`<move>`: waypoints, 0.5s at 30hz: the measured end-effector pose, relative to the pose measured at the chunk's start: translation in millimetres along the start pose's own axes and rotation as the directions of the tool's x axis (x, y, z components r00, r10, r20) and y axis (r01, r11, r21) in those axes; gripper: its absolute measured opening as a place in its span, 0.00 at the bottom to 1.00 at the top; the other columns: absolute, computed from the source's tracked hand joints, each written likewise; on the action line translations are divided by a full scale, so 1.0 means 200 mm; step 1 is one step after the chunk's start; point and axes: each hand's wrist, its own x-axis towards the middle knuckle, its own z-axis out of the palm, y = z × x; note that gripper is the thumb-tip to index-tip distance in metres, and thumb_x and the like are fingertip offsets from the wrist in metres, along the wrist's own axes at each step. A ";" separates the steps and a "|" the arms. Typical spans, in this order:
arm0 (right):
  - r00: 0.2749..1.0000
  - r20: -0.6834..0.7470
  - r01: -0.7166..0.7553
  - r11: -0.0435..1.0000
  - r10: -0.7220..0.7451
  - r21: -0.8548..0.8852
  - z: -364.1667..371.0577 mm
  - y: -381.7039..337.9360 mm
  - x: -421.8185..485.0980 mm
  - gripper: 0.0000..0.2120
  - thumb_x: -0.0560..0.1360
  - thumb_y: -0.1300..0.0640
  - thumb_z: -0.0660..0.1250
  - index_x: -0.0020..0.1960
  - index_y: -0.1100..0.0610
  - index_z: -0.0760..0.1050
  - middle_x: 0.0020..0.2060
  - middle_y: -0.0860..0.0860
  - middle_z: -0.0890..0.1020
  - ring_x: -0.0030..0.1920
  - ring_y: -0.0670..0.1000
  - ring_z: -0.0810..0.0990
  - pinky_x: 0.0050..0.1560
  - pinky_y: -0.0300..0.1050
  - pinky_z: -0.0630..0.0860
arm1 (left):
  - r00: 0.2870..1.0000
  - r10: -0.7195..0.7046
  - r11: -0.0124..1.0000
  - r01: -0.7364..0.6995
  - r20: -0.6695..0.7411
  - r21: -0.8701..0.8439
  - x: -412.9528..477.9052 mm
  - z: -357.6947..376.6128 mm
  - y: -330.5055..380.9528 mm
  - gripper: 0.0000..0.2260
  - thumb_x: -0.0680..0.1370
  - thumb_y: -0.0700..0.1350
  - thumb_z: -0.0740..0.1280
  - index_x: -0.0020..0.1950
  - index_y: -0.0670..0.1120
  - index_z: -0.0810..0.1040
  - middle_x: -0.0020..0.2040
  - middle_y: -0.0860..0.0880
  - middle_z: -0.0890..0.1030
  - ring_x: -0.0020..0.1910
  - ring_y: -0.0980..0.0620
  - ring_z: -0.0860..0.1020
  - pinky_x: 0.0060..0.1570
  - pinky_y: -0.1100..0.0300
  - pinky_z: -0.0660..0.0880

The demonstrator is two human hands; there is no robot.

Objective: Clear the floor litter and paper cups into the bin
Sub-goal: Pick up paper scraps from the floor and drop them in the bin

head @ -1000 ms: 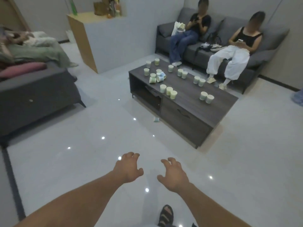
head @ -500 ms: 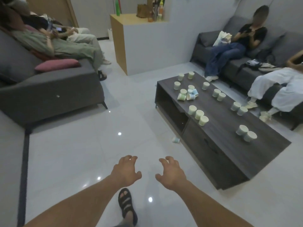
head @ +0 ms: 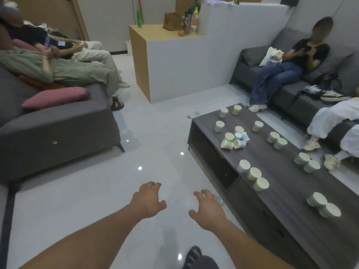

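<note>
Pale cups [head: 254, 173] still crowd the table [head: 287, 183], litter [head: 191, 114] lies about; both hands [head: 148, 199] empty, fingers spread; no bin visible.

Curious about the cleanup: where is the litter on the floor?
In the head view, right of centre, paper scraps lie on the floor just past the coffee table's far end, before the white partition.

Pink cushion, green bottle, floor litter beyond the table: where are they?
Pink fabric cushion [head: 56, 97]: head view, middle of its upper face.
Tall green bottle [head: 139, 16]: head view, its body.
Pale crumpled floor litter [head: 196, 113]: head view, its centre.
</note>
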 end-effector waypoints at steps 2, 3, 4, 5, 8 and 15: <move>1.000 0.005 0.004 1.000 -0.004 -0.017 -0.09 0.01 0.19 0.33 0.76 0.43 0.62 0.77 0.48 0.56 0.77 0.49 0.55 0.74 0.54 0.58 0.68 0.52 0.66 | 1.000 0.007 1.000 -0.007 0.001 0.006 0.20 -0.09 0.03 0.32 0.76 0.58 0.62 0.77 0.50 0.56 0.76 0.48 0.57 0.74 0.47 0.56 0.67 0.50 0.64; 1.000 0.012 0.010 1.000 -0.010 -0.021 -0.14 0.03 0.30 0.33 0.76 0.43 0.62 0.77 0.49 0.56 0.77 0.49 0.55 0.74 0.54 0.57 0.68 0.52 0.66 | 1.000 0.008 1.000 -0.008 -0.005 0.007 0.30 -0.14 0.05 0.33 0.76 0.58 0.62 0.77 0.50 0.55 0.76 0.48 0.57 0.74 0.47 0.56 0.68 0.51 0.64; 1.000 0.018 0.019 1.000 -0.018 -0.022 -0.20 0.04 0.41 0.33 0.76 0.43 0.62 0.77 0.49 0.55 0.77 0.50 0.55 0.74 0.55 0.57 0.68 0.52 0.66 | 1.000 0.008 1.000 -0.007 -0.014 0.004 0.40 -0.19 0.07 0.33 0.76 0.58 0.62 0.77 0.49 0.55 0.76 0.48 0.57 0.74 0.47 0.56 0.68 0.51 0.63; 0.999 0.022 0.026 0.999 -0.025 -0.019 -0.26 0.05 0.52 0.33 0.76 0.43 0.62 0.78 0.50 0.55 0.76 0.50 0.55 0.74 0.55 0.57 0.68 0.52 0.66 | 1.000 0.005 1.000 -0.005 -0.025 -0.001 0.49 -0.24 0.10 0.32 0.76 0.58 0.62 0.77 0.49 0.56 0.76 0.48 0.57 0.74 0.47 0.56 0.68 0.51 0.63; 0.998 0.018 0.061 0.998 -0.060 -0.013 -0.45 0.05 0.84 0.33 0.77 0.44 0.62 0.78 0.51 0.55 0.76 0.50 0.55 0.74 0.55 0.57 0.69 0.51 0.66 | 0.998 -0.025 1.000 0.025 -0.056 -0.008 0.74 -0.41 0.15 0.32 0.76 0.57 0.62 0.77 0.49 0.57 0.75 0.49 0.59 0.73 0.47 0.58 0.67 0.51 0.64; 0.989 0.025 0.148 0.988 -0.148 -0.034 -0.81 -0.02 1.44 0.33 0.77 0.44 0.63 0.77 0.51 0.56 0.76 0.50 0.55 0.74 0.55 0.57 0.69 0.52 0.66 | 0.989 -0.124 0.990 0.118 -0.079 -0.076 1.21 -0.70 0.19 0.31 0.76 0.57 0.63 0.76 0.49 0.58 0.75 0.49 0.61 0.73 0.47 0.59 0.67 0.51 0.64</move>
